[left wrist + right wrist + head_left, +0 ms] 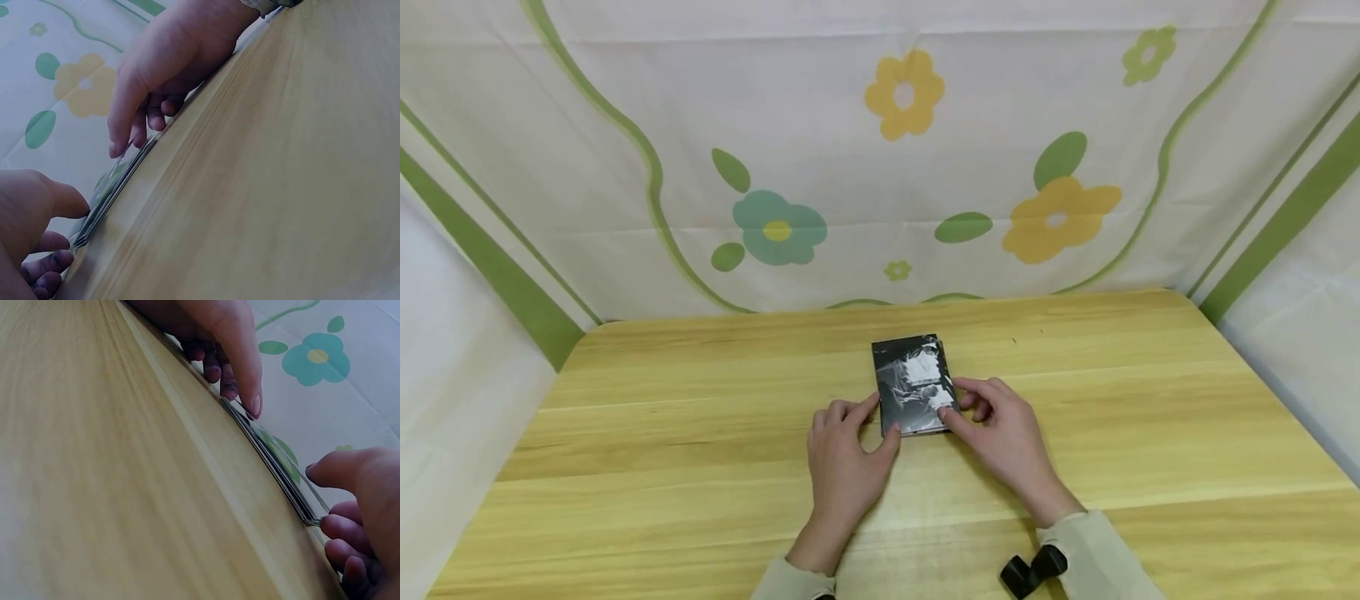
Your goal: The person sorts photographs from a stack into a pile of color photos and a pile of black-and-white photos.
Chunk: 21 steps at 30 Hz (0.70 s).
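A thin, dark, glossy booklet [895,408] lies flat on the wooden table, its cover marked with white patches and bright reflections. From the side, the left wrist view shows several thin layers in the booklet [119,190]. My left hand [847,462] holds its near left corner, thumb at the near edge and index finger along the left side. On the opposite side, my right hand [1003,429] grips the right edge, thumb over the cover near the corner and the other fingers curled beside it. Part of the right edge is hidden by that hand.
The wooden table [700,433] spreads out around the booklet. Behind it hangs a white curtain [850,167] with printed flowers, with white cloth at both sides too. A black device [1033,571] sits at the right wrist, by the beige sleeve [1097,554].
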Each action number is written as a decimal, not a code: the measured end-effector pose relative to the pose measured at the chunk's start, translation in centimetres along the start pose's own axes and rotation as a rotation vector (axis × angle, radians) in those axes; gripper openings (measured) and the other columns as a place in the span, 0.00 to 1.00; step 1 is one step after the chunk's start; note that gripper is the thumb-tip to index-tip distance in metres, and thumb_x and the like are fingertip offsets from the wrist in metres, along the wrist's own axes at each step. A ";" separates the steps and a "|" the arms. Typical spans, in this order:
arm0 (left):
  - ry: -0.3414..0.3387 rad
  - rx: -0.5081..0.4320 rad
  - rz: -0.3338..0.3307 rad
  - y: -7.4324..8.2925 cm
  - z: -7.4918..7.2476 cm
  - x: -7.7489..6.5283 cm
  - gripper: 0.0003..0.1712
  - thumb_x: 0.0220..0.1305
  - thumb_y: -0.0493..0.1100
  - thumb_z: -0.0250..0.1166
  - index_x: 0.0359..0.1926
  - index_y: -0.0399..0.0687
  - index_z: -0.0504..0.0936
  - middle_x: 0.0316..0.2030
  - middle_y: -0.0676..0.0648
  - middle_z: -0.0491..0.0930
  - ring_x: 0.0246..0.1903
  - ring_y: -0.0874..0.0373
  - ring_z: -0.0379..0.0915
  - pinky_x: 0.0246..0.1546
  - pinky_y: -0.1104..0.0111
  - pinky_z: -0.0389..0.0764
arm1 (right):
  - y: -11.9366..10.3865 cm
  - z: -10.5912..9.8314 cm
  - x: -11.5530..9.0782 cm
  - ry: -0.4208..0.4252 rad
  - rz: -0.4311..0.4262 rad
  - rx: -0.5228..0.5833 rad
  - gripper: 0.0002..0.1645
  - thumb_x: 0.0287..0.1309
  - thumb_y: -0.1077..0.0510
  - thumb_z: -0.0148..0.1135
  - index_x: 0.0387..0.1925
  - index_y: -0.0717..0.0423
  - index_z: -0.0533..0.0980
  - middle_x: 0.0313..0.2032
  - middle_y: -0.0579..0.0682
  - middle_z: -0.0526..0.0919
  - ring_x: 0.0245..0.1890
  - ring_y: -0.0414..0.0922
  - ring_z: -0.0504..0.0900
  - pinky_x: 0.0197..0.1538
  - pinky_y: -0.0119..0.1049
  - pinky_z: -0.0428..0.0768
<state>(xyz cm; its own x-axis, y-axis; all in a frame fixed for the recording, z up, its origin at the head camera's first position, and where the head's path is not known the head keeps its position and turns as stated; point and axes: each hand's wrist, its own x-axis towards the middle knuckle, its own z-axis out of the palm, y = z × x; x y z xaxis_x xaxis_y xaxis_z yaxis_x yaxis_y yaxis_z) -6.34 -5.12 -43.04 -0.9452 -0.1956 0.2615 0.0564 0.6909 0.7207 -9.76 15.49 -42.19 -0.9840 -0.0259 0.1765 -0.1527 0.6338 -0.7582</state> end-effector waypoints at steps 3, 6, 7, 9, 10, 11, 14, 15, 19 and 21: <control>0.001 -0.014 0.005 -0.1 -0.1 0.1 0.25 0.60 0.46 0.78 0.59 0.48 0.90 0.38 0.51 0.81 0.42 0.53 0.69 0.48 0.56 0.69 | -0.1 0.1 0.0 -0.008 0.007 0.009 0.26 0.58 0.55 0.81 0.59 0.52 0.87 0.37 0.46 0.85 0.34 0.40 0.78 0.39 0.29 0.78; 0.000 -0.028 -0.003 -0.3 -0.3 0.2 0.25 0.60 0.45 0.78 0.59 0.46 0.90 0.36 0.51 0.81 0.42 0.53 0.69 0.50 0.55 0.69 | -0.2 0.3 0.0 -0.014 0.009 0.019 0.26 0.58 0.55 0.81 0.59 0.52 0.86 0.37 0.46 0.86 0.35 0.40 0.79 0.39 0.29 0.79; 0.000 -0.033 -0.005 -0.3 -0.3 0.2 0.25 0.60 0.44 0.78 0.59 0.46 0.90 0.36 0.51 0.82 0.42 0.53 0.70 0.50 0.55 0.69 | -0.2 0.4 0.0 -0.016 0.014 0.027 0.26 0.58 0.55 0.81 0.59 0.52 0.86 0.37 0.46 0.86 0.35 0.40 0.79 0.40 0.29 0.80; 0.002 -0.044 -0.008 -0.2 -0.4 0.2 0.25 0.59 0.43 0.77 0.59 0.45 0.90 0.36 0.51 0.83 0.42 0.52 0.71 0.51 0.54 0.70 | -0.3 0.4 0.0 -0.019 0.020 0.044 0.27 0.58 0.56 0.81 0.59 0.52 0.86 0.38 0.47 0.86 0.35 0.40 0.80 0.40 0.29 0.81; 0.004 -0.049 -0.006 -0.2 -0.4 0.2 0.25 0.59 0.43 0.77 0.59 0.45 0.90 0.36 0.51 0.83 0.42 0.52 0.71 0.52 0.53 0.70 | -0.3 0.4 0.0 -0.020 0.023 0.050 0.27 0.58 0.56 0.81 0.59 0.52 0.86 0.38 0.47 0.86 0.35 0.40 0.80 0.40 0.29 0.81; 0.006 -0.055 -0.004 -0.2 -0.4 0.2 0.25 0.59 0.43 0.77 0.59 0.45 0.90 0.35 0.52 0.84 0.42 0.52 0.72 0.52 0.53 0.70 | -0.4 0.5 0.0 -0.020 0.027 0.060 0.27 0.58 0.57 0.81 0.59 0.52 0.86 0.37 0.47 0.86 0.35 0.40 0.80 0.40 0.28 0.82; 0.016 -0.072 0.003 -0.2 -0.4 0.2 0.25 0.59 0.41 0.77 0.59 0.44 0.90 0.35 0.52 0.86 0.40 0.53 0.73 0.52 0.53 0.70 | -0.5 0.5 -0.1 -0.018 0.032 0.074 0.27 0.58 0.57 0.81 0.59 0.52 0.86 0.37 0.48 0.85 0.35 0.40 0.81 0.40 0.28 0.82; 0.019 -0.079 0.003 -0.2 -0.4 0.2 0.25 0.59 0.41 0.77 0.59 0.44 0.90 0.35 0.52 0.86 0.40 0.53 0.74 0.52 0.54 0.69 | -0.5 0.6 -0.1 -0.016 0.029 0.074 0.27 0.58 0.58 0.81 0.59 0.53 0.86 0.37 0.48 0.85 0.35 0.40 0.81 0.40 0.28 0.82; 0.028 -0.118 -0.007 -0.1 -0.5 0.3 0.24 0.58 0.39 0.77 0.58 0.43 0.90 0.34 0.52 0.87 0.38 0.55 0.74 0.51 0.56 0.68 | -0.6 0.7 -0.2 0.002 0.023 0.083 0.26 0.58 0.59 0.80 0.59 0.53 0.86 0.36 0.47 0.85 0.35 0.40 0.81 0.40 0.28 0.82; 0.033 -0.142 -0.017 -0.2 -0.5 0.3 0.24 0.57 0.38 0.78 0.57 0.43 0.90 0.34 0.52 0.88 0.38 0.55 0.74 0.51 0.57 0.67 | -0.6 0.8 -0.3 0.008 0.017 0.092 0.26 0.59 0.59 0.80 0.59 0.53 0.86 0.36 0.47 0.85 0.35 0.40 0.81 0.41 0.28 0.82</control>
<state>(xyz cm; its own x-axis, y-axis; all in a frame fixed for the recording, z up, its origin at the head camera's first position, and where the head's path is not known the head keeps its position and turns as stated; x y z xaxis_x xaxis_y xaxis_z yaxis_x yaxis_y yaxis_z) -6.44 -5.64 -42.74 -0.9352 -0.2310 0.2682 0.0879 0.5826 0.8080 -9.43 14.48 -42.27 -0.9857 -0.0091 0.1684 -0.1445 0.5604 -0.8155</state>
